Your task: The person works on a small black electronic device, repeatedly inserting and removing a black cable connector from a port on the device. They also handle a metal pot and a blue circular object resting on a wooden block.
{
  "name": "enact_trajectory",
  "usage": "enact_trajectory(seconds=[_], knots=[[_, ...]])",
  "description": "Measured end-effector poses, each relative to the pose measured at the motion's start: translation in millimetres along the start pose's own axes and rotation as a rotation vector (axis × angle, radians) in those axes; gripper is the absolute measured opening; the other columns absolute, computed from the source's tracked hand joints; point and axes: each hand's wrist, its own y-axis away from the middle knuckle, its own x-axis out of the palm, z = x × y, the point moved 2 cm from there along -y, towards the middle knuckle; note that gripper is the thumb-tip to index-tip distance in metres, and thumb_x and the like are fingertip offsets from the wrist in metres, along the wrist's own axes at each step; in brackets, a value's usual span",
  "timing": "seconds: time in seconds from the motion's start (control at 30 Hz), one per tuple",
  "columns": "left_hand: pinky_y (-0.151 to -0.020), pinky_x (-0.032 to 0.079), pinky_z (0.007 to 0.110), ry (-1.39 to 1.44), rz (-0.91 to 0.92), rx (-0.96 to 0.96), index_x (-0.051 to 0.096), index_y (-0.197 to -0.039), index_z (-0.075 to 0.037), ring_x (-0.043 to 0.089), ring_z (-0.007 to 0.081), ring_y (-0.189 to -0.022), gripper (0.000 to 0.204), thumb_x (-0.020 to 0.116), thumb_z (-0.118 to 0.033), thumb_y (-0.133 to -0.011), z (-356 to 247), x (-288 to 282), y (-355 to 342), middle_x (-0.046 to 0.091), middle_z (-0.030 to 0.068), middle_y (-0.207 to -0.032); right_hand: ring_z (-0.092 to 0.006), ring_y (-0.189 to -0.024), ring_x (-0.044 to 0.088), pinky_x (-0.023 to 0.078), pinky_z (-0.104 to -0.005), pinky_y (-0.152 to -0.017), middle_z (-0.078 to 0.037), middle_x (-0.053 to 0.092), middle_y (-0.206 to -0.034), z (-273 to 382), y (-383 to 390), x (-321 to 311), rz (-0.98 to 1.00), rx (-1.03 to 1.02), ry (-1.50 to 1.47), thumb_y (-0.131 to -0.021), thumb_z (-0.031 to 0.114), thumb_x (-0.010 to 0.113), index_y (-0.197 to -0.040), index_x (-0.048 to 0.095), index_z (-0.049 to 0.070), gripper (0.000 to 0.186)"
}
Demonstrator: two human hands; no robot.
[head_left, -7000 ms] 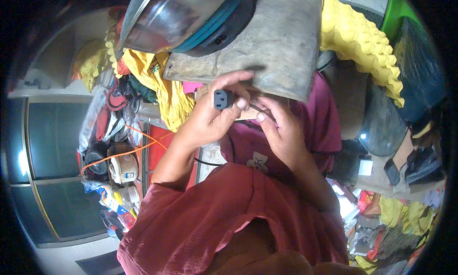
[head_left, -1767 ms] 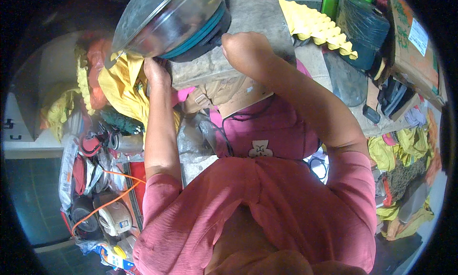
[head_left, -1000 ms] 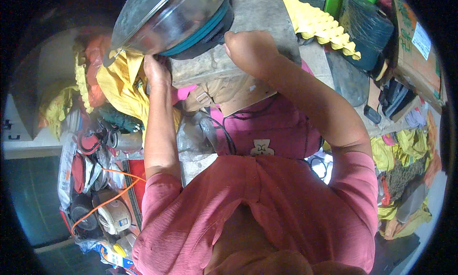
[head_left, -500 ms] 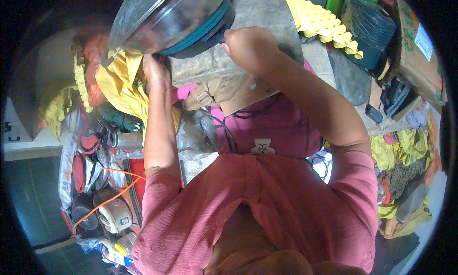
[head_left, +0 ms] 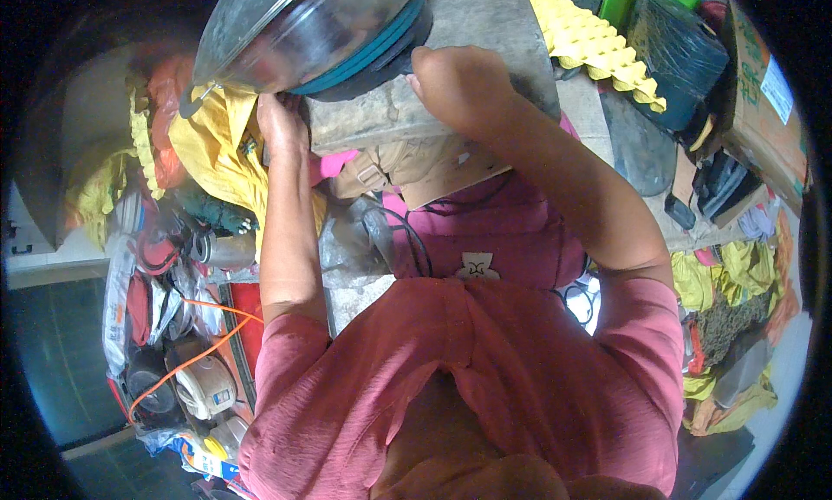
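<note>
A large, shiny bowl-like thing (head_left: 286,41), see-through in places, fills the top of the view. A teal ring (head_left: 368,54) shows at its lower right, over a worn grey board (head_left: 494,19). By the board's left edge, just below the shiny thing, is my left hand (head_left: 279,123); its fingers are mostly hidden. A yellow plastic bag (head_left: 212,145) hangs beside it. My right hand (head_left: 459,84) is closed over the board, its knuckles just right of the ring. Whatever lies in its fingers is hidden from above.
Under the board are a tan strap with a buckle (head_left: 371,176) and a magenta bag (head_left: 494,231). Right stand a yellow egg tray (head_left: 589,41), a dark wrapped bundle (head_left: 676,54) and a cardboard box (head_left: 763,110). An orange cord (head_left: 191,366) crosses clutter at left.
The view has shifted slightly. Both hands keep nearly the same places by the board, and the right one stays closed.
</note>
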Motion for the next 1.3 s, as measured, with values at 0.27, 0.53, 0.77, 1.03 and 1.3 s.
enact_trajectory(seconds=[0.27,0.53,0.77,1.03,1.3], knots=[[-0.079,0.038,0.029,0.02,0.015,-0.025,0.054,-0.101,-0.006,0.05,0.0165,-0.088,0.026,0.05,-0.025,-0.085,5.9,-11.2,-12.0,0.055,0.0059,-0.101,-0.0349,-0.064,0.061,0.046,-0.0451,-0.055,-0.014,0.061,-0.065,0.9,-1.7,-7.3,0.086,0.084,0.043,-0.078,0.021,0.06,-0.088,0.048,0.006,0.021],[-0.082,0.038,0.031,-0.009,0.017,0.008,0.053,-0.106,-0.005,0.051,0.0185,-0.093,0.029,0.049,-0.026,-0.086,4.3,-7.8,-9.1,0.056,0.0066,-0.103,-0.0344,-0.067,0.061,0.046,-0.0456,-0.058,-0.015,0.061,-0.068,-0.6,3.6,-12.0,0.029,0.044,-0.043,-0.077,0.022,0.062,-0.087,0.05,0.007,0.022],[-0.084,0.04,0.033,-0.01,-0.012,0.009,0.053,-0.108,-0.003,0.052,0.0202,-0.093,0.033,0.049,-0.029,-0.088,-1.3,0.5,0.7,0.056,0.0088,-0.103,-0.033,-0.064,0.061,0.048,-0.0438,-0.056,-0.014,0.059,-0.065,-8.9,7.1,-7.6,-0.093,-0.021,-0.08,-0.069,0.021,0.063,-0.066,0.053,0.006,0.019],[-0.085,0.039,0.033,0.0,-0.042,-0.014,0.053,-0.108,-0.004,0.052,0.0199,-0.094,0.032,0.05,-0.028,-0.087,-0.5,0.3,-0.8,0.056,0.0082,-0.104,-0.0323,-0.065,0.06,0.048,-0.0429,-0.059,-0.012,0.06,-0.068,-11.4,10.6,-1.4,-0.174,-0.029,-0.094,-0.071,0.019,0.062,-0.078,0.051,0.008,0.017],[-0.075,0.041,0.031,0.045,-0.006,-0.002,0.056,-0.101,-0.007,0.052,0.0178,-0.082,0.029,0.061,-0.028,-0.081,2.3,-4.7,-4.5,0.056,0.0017,-0.092,-0.0332,-0.076,0.059,0.042,-0.0453,-0.07,-0.013,0.061,-0.078,-8.4,8.9,-12.8,0.063,0.027,-0.009,-0.076,0.021,0.06,-0.084,0.057,0.005,0.018]])
